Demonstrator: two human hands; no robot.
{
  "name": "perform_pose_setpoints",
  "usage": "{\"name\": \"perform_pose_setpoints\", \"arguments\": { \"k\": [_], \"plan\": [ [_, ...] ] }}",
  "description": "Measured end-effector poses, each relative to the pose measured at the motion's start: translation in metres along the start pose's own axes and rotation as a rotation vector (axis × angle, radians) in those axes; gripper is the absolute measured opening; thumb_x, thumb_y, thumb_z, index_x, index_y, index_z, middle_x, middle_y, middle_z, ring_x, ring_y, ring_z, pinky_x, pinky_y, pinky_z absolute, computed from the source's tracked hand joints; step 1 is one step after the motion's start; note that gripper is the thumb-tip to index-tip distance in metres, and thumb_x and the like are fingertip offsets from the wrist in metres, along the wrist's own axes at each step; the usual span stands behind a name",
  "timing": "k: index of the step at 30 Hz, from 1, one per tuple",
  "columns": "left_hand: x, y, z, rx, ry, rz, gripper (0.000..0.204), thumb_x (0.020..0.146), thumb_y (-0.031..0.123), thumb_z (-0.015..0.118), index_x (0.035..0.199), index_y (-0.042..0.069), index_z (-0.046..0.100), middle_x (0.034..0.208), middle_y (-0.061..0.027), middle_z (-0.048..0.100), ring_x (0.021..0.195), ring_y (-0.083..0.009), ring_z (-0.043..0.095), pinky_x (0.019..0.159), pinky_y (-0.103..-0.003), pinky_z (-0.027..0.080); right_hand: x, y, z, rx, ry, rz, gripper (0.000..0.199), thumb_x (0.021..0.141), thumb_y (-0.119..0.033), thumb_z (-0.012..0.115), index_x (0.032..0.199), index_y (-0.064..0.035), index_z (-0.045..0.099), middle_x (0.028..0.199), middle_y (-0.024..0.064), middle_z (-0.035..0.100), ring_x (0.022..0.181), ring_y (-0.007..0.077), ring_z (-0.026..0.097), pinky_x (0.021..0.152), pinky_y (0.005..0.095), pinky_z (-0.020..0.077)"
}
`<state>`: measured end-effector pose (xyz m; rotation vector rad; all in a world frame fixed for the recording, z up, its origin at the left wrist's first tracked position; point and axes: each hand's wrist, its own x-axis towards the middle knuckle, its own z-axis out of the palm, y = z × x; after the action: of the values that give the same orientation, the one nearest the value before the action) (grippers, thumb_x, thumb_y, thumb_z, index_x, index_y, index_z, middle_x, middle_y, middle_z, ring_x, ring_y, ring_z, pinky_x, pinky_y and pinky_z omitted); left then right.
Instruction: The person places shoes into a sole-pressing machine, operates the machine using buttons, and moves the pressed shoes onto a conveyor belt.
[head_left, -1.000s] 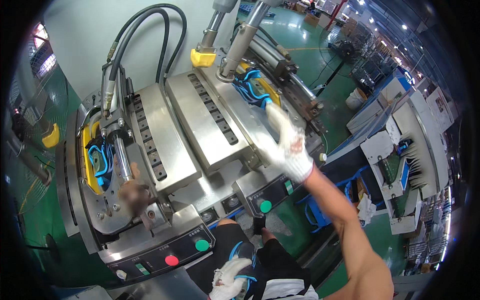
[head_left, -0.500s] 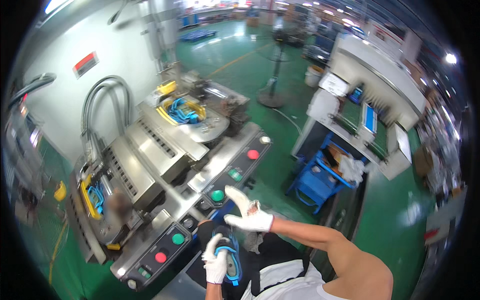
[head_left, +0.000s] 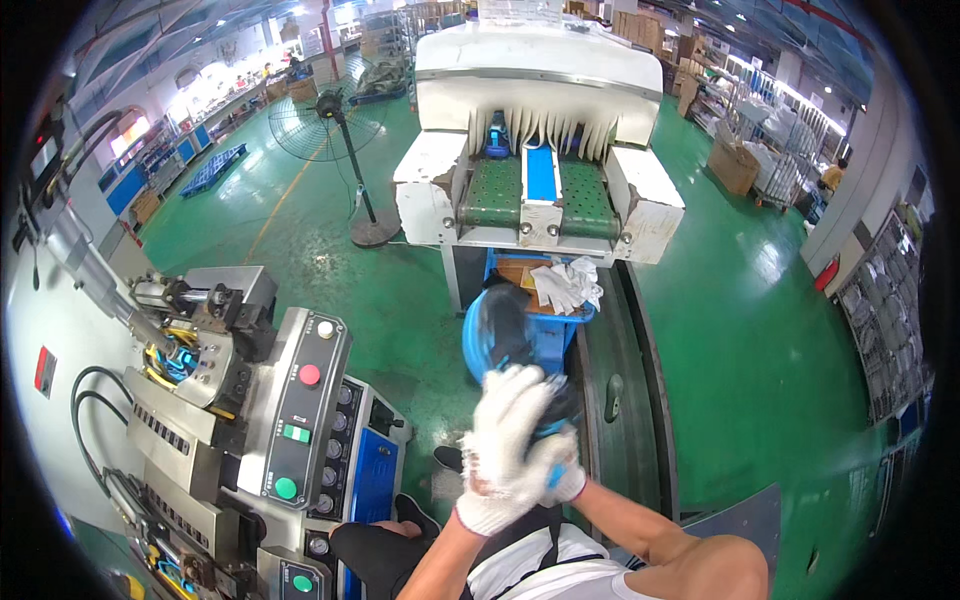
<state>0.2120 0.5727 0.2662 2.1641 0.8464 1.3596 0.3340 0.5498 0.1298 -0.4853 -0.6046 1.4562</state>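
Note:
Both my hands wear white knitted gloves and are together in front of my body. My left hand is in front, its fingers wrapped on a blue and black shoe that is smeared by motion. My right hand is close against it, partly hidden behind the left, and grips the shoe's near end. The shoe points away from me, over a blue cart. Beyond the cart is a white conveyor machine, with a blue shoe at its curtain of strips.
On the left is a metal press machine with a button panel. A standing fan is on the green floor behind it. White cloths lie on the cart. A dark conveyor track runs along the right.
My view has turned right, from the press to the conveyor machine. The shoe, earlier low in my left hand, is now raised ahead, and my right hand has come onto it.

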Motion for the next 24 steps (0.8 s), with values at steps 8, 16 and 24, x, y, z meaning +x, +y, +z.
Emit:
{"name": "perform_pose_setpoints", "arguments": {
  "k": [8, 16, 24],
  "plan": [
    [-0.093, -0.048, 0.018, -0.005, -0.201, -0.136, 0.057, 0.080, 0.008, 0.085, 0.132, 0.001, 0.064, 0.136, -0.0236, 0.065, 0.127, -0.0451, 0.063, 0.111, -0.051, 0.050, 0.231, -0.145, -0.077, -1.055, 0.744, -0.645, 0.073, 0.093, -0.042, 0.078, 0.143, 0.0063, 0.057, 0.137, 0.0213, 0.067, 0.129, 0.0330, 0.059, 0.114, 0.0459, 0.0422],
    [-0.227, -0.048, -0.016, 0.225, 0.019, -0.953, 0.037, 0.090, 0.001, 0.075, 0.126, 0.001, 0.068, 0.111, -0.0166, 0.073, 0.087, -0.0245, 0.075, 0.082, -0.038, 0.059, 0.449, -0.265, -0.286, -1.887, 0.747, -0.192, 0.104, 0.084, -0.077, 0.069, 0.150, 0.0021, 0.056, 0.140, 0.0226, 0.067, 0.125, 0.0351, 0.066, 0.108, 0.0432, 0.0486],
    [-0.345, 0.005, -0.083, 0.282, 0.690, -1.683, 0.020, 0.104, 0.015, 0.063, 0.119, 0.003, 0.069, 0.099, -0.0107, 0.073, 0.075, -0.0156, 0.070, 0.068, -0.033, 0.058, 0.462, -0.281, -0.341, -1.248, 0.575, -0.090, 0.075, 0.102, -0.058, 0.063, 0.138, 0.0074, 0.064, 0.122, 0.0172, 0.074, 0.103, 0.0282, 0.071, 0.096, 0.0434, 0.0545]
  ]
}}
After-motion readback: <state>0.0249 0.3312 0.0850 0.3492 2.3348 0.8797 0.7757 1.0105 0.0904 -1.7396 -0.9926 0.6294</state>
